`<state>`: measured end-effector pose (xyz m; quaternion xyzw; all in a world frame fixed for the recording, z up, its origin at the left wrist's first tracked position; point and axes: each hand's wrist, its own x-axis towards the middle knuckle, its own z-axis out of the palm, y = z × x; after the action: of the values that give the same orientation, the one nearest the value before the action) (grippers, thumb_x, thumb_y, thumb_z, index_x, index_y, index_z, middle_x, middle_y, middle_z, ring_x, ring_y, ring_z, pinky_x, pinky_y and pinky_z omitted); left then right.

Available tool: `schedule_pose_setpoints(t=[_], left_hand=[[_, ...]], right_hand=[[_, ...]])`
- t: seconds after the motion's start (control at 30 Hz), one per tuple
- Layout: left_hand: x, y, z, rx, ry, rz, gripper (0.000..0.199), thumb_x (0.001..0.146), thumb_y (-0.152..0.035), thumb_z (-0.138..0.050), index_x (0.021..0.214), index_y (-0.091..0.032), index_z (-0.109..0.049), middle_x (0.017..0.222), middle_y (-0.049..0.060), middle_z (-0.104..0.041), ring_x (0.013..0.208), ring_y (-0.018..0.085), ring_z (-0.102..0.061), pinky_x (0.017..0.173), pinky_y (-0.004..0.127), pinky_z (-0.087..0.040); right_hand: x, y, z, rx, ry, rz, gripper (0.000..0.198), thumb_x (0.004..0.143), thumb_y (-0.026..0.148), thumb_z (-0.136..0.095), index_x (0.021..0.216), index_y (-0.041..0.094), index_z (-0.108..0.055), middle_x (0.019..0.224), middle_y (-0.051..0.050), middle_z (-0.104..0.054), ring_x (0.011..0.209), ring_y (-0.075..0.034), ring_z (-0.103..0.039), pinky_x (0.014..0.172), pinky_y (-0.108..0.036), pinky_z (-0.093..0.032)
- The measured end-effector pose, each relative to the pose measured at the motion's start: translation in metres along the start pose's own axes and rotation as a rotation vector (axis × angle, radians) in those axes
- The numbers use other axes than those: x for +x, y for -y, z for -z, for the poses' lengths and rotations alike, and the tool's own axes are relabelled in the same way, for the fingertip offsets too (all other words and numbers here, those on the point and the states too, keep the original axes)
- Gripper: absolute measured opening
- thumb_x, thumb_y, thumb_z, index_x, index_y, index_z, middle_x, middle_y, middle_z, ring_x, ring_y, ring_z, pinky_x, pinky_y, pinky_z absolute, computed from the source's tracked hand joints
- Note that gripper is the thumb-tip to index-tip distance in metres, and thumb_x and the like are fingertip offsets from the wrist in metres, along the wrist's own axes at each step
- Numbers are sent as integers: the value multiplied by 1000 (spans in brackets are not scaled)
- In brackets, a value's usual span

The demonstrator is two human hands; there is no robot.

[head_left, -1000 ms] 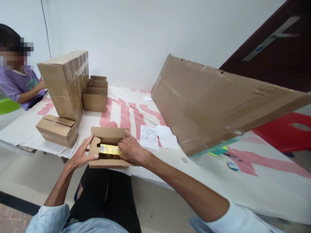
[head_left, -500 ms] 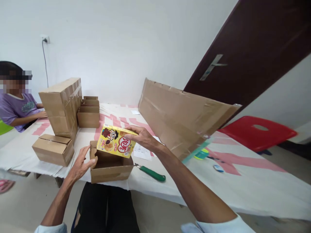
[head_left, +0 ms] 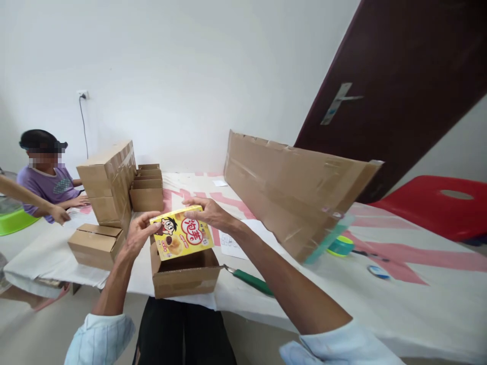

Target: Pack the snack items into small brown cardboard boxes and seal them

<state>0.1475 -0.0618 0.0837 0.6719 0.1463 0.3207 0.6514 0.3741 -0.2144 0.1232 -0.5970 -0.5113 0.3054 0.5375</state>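
A yellow snack box (head_left: 182, 234) with a cartoon figure on its front is held tilted above a small open cardboard box (head_left: 186, 283). My left hand (head_left: 141, 232) grips its left end, and my right hand (head_left: 207, 214) grips the upper right edge. The cardboard box stands at the table's front edge, just over my lap, its inside dark and partly covered by the snack box. To its right lies a green-handled tool (head_left: 253, 282) with a metal tip, partly behind my right forearm.
A closed carton (head_left: 93, 248) and stacked cartons (head_left: 110, 185) stand left, with narrow open boxes (head_left: 146, 197) behind. A large cardboard sheet (head_left: 297, 187) leans on the right, near tape rolls (head_left: 340, 245). A person (head_left: 49, 177) sits far left; another person's hand (head_left: 59, 214) reaches in. A red chair (head_left: 429, 203) stands right.
My left hand has moved from the cardboard box's rim up to the snack box, which both hands now hold. Another person's arm has come in at left. The view has shifted slightly.
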Motion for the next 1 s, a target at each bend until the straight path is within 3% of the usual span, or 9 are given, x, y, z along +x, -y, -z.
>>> schedule_pose_setpoints(t=[0.1,0.17,0.23,0.37,0.63,0.8,1.0], left_hand=[[3,7,-3,-95,-139,7,62,66,-52,-96,111,-16,-74,98,9,-81,81,22,-76,71,31,-59],[5,14,-7,-189,-263,-24,70,62,-53,-98,115,-17,-71,104,9,-81,82,21,-75,66,28,-58],[6,19,-13,-252,-304,-56,79,61,-52,-98,124,-17,-68,119,11,-79,89,22,-76,65,27,-58],[7,17,-24,-269,-181,-109,82,66,-49,-95,135,-18,-65,137,14,-72,103,26,-76,77,31,-61],[26,-2,-4,87,-103,-110,67,78,-49,-86,133,-16,-68,124,13,-79,108,30,-74,74,29,-55],[41,22,12,96,-132,-12,55,71,-37,-91,118,-14,-73,115,14,-82,105,29,-75,87,35,-55],[41,62,25,96,-147,82,45,65,-39,-95,100,-18,-77,102,12,-82,100,31,-75,85,38,-55]], right_hand=[[5,-12,-1,60,-185,73,84,77,70,-79,139,18,-60,114,-11,-77,101,-29,-76,82,-41,-64],[5,-21,-5,82,-287,93,87,82,73,-72,146,19,-53,127,-15,-74,112,-30,-74,87,-42,-64],[3,-30,-13,84,-285,79,86,86,73,-67,152,21,-47,135,-16,-71,116,-31,-73,87,-42,-65],[2,-35,-38,148,-215,101,77,89,73,-61,149,26,-50,145,-14,-67,122,-33,-71,89,-44,-66],[33,-37,-48,131,-295,111,78,90,82,-52,146,27,-56,134,-12,-73,112,-34,-75,78,-47,-69],[51,-61,-51,87,-216,-7,77,93,81,-47,145,24,-56,122,-15,-76,97,-31,-77,73,-46,-70],[54,-82,-57,8,-135,-68,65,99,69,-45,143,24,-59,120,-13,-78,96,-28,-77,73,-44,-69]])
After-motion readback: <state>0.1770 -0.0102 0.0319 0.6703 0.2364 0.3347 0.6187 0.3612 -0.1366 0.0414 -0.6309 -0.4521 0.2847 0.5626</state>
